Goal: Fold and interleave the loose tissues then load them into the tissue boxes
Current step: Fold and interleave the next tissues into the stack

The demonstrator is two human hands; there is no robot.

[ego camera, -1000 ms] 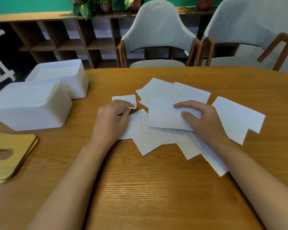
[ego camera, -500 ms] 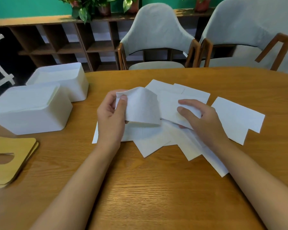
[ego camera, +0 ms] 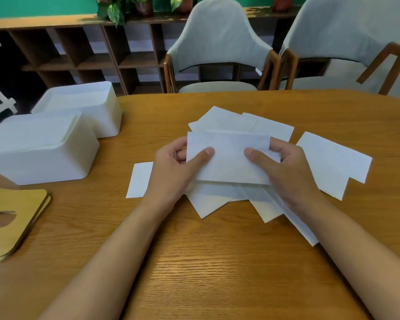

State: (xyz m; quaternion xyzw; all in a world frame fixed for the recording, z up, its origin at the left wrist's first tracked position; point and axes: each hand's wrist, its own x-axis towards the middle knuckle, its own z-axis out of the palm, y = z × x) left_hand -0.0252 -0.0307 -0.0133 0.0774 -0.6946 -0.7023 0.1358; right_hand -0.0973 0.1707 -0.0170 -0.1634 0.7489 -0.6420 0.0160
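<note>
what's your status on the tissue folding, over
Grip: left hand and right hand both pinch one folded tissue. Below it, loose tissues spread on the table. At left, tissue boxes, nothing blocking them.

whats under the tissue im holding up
Beneath the held tissue, pinched by the left hand and right hand, loose tissues fan out on the table. Their overlapping middles are covered.

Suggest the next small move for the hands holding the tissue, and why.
Probably lay the folded tissue flat on the bare table nearer the person, starting a stack: left hand and right hand both pinch it above the loose tissues, which lie scattered and not interleaved.
</note>
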